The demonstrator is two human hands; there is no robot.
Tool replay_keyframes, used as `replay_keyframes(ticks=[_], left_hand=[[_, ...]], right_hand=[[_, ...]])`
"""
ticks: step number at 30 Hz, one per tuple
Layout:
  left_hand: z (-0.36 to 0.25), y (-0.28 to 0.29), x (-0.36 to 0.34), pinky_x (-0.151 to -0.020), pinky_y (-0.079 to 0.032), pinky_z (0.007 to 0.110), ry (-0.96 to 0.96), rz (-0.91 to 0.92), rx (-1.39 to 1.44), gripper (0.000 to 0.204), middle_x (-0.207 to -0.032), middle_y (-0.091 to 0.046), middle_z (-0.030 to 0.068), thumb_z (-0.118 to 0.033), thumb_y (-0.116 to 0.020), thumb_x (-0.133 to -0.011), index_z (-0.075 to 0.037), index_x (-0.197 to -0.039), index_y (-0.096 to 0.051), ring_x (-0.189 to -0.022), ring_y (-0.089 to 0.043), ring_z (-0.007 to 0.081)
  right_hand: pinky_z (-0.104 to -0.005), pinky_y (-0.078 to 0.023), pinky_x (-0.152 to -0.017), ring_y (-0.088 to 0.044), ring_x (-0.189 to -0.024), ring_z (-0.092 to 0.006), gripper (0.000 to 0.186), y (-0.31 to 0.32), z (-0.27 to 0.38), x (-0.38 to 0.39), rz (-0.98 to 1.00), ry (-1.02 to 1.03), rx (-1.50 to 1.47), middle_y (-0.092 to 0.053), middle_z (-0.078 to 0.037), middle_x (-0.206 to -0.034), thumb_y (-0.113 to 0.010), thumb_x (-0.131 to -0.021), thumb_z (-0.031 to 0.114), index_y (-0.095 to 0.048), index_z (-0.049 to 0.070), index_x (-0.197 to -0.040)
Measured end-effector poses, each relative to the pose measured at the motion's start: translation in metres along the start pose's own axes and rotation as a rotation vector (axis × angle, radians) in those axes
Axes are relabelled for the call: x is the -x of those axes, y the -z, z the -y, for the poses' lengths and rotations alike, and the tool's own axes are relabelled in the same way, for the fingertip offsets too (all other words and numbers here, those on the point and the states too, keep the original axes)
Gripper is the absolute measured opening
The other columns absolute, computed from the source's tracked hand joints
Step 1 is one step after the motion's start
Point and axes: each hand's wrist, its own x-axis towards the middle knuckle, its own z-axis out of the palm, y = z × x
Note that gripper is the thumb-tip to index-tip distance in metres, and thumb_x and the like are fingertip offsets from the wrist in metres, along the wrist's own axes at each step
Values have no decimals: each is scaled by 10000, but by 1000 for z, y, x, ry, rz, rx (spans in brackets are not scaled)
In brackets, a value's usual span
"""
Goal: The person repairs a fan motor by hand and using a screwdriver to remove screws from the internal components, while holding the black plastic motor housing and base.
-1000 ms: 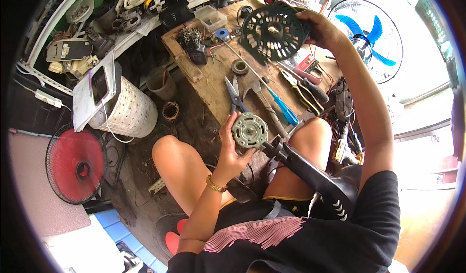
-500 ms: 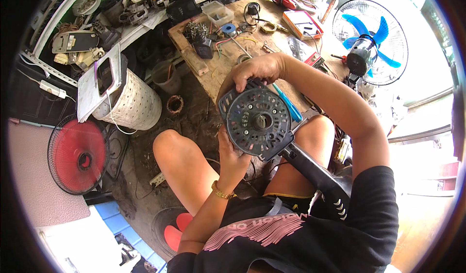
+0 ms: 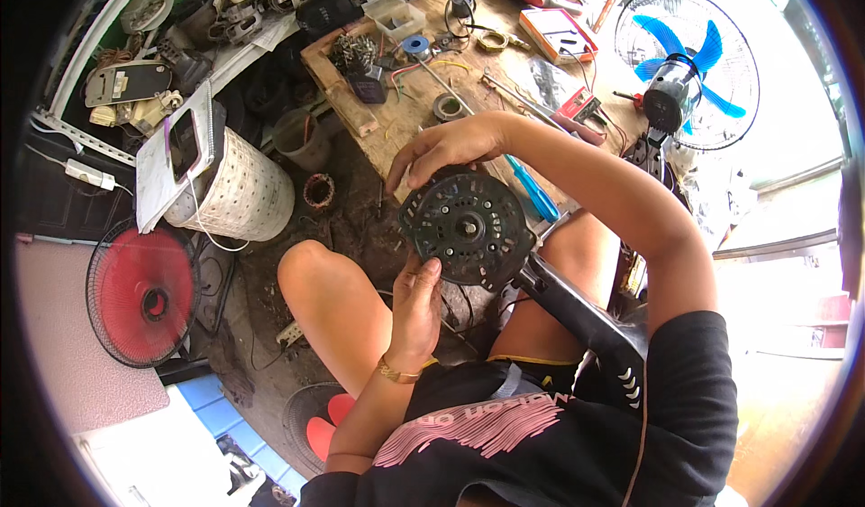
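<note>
My left hand [image 3: 416,304] holds a round black slotted motor housing plate [image 3: 464,237], thumb on its lower rim. The plate sits on the top end of a black fan neck [image 3: 577,313] lying across my right thigh; whatever is behind the plate is hidden. Over the plate's upper edge, my right hand [image 3: 455,142] is loosely curved with fingers apart, fingertips at or just off the rim; exact contact cannot be told. A blue-handled screwdriver [image 3: 532,187] lies beyond my right hand on the wooden worktop [image 3: 378,138].
Tools, wire and parts crowd the worktop, with a red tester [image 3: 559,34]. A blue-bladed fan [image 3: 676,93] stands right. At left are a perforated bucket [image 3: 243,192] with a phone [image 3: 180,147] on top and a red fan [image 3: 135,300]. A copper winding [image 3: 320,190] lies on the floor.
The black plate came down from the upper right over the green motor part, hiding it. Since then my right fingers have loosened and spread, and my left thumb has come onto the plate's front.
</note>
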Motion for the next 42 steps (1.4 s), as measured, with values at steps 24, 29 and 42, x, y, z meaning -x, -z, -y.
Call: replay_keyframes(ticks=[24,29,42], left_hand=[[13,13,-14,-953,-407,268,-82,10,-357,371,-1210,-563,65,-93,-530,-943,21,-1288,-457,-1061,-521,106],[19,23,-15,-959,-403,267,1,-36,-326,384,-1213,-562,63,-111,-535,-940,24,-1292,-460,-1062,-522,107],[21,9,-13,-955,-439,285,-55,-89,-249,387,-1181,-592,65,-129,-659,-890,-3,-1226,-514,-1067,-557,121]], right_hand=[[-263,-529,-605,-621,-753,-124,412,-62,-43,85,-655,-22,-32,-670,-80,-938,-671,-859,208,-597,-23,-1192],[-259,-501,-694,-602,-796,-99,393,-73,-16,92,-651,-137,-57,-664,-47,-937,-684,-860,191,-601,-30,-1173],[-298,-512,-750,-619,-815,-141,415,-77,-31,89,-744,-116,129,-684,-127,-930,-706,-852,209,-610,-51,-1160]])
